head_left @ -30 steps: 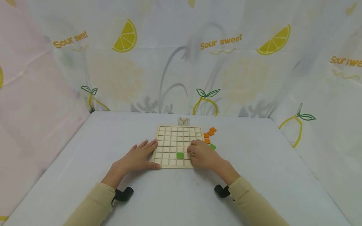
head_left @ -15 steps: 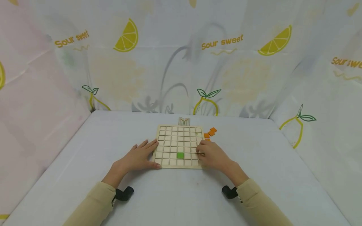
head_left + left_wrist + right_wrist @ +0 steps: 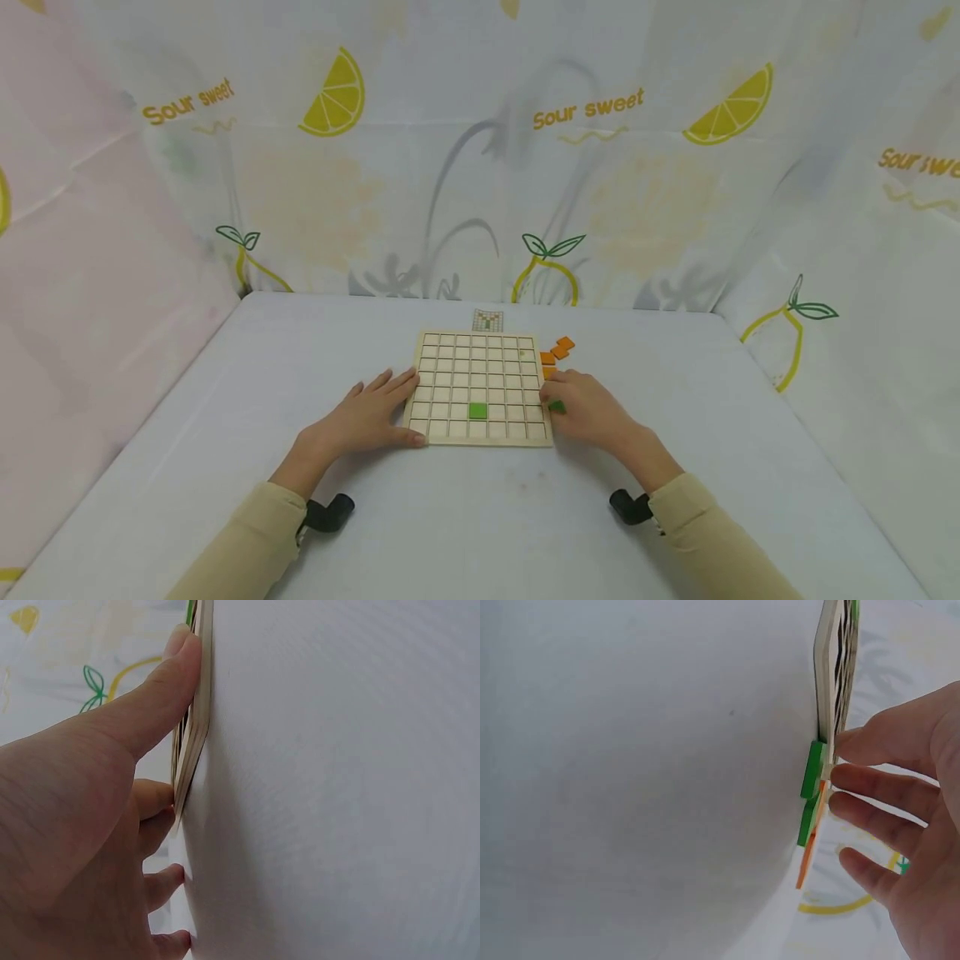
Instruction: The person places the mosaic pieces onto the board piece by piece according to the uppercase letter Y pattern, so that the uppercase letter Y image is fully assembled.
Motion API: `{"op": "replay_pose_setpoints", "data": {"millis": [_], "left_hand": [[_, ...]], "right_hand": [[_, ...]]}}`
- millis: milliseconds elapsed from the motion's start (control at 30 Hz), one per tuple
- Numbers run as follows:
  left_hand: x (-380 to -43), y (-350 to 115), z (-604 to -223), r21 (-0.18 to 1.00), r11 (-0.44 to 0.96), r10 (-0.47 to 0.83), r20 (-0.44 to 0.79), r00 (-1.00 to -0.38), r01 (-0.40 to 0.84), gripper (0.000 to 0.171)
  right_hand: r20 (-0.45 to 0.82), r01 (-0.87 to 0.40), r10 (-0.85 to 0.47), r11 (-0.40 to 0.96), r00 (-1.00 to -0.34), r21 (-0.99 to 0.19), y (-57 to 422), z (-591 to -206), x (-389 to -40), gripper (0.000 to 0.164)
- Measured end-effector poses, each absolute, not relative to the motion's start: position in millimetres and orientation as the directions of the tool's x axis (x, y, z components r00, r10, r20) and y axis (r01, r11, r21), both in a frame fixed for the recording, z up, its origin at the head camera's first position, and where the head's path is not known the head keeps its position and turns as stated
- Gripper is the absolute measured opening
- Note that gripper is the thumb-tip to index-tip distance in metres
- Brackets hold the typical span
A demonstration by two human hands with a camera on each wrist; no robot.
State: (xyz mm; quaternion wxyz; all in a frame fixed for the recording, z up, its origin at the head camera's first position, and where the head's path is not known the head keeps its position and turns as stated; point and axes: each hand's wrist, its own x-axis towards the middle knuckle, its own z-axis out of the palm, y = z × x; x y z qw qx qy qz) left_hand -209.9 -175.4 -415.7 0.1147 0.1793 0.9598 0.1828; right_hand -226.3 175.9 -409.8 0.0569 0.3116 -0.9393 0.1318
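A pale wooden grid board (image 3: 442, 380) lies flat on the white table, with one green square tile (image 3: 477, 411) in a cell near its front edge. Spread along the board's left side, my left hand (image 3: 367, 421) rests with fingertips at the edge and thumb on the front corner; the left wrist view shows the thumb over the board's rim. My right hand (image 3: 592, 412) is at the board's right edge, close over loose green tiles. In the right wrist view its fingers are loosely extended beside a green tile (image 3: 813, 771) and a second green tile (image 3: 808, 821).
Several orange tiles (image 3: 565, 343) lie beyond the right hand, next to the board's right edge. A small card (image 3: 487, 321) with a printed grid pattern lies behind the board. A patterned cloth backdrop (image 3: 637, 208) rises behind the table.
My right hand has moved rightward from over the board's cells to its right edge. A green tile now shows between its thumb and fingers in the head view. My left hand stays put.
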Motion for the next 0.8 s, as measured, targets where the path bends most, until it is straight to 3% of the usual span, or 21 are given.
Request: {"op": "replay_pose_setpoints", "data": {"millis": [467,800], "left_hand": [[-210.1,-175.7,-415.0,0.386,0.871,0.386,-0.155,-0.909,0.304,0.107],[-209.1,-175.7,-415.6,0.387,0.872,0.384,-0.167,-0.908,0.298,0.106]], "right_hand": [[0.096,-0.595,-0.588,0.786,-0.803,-0.169,193.6,-409.9,-227.4,0.031],[0.090,-0.570,-0.566,0.789,-0.819,-0.226,195.1,-412.9,-227.0,0.026]]}}
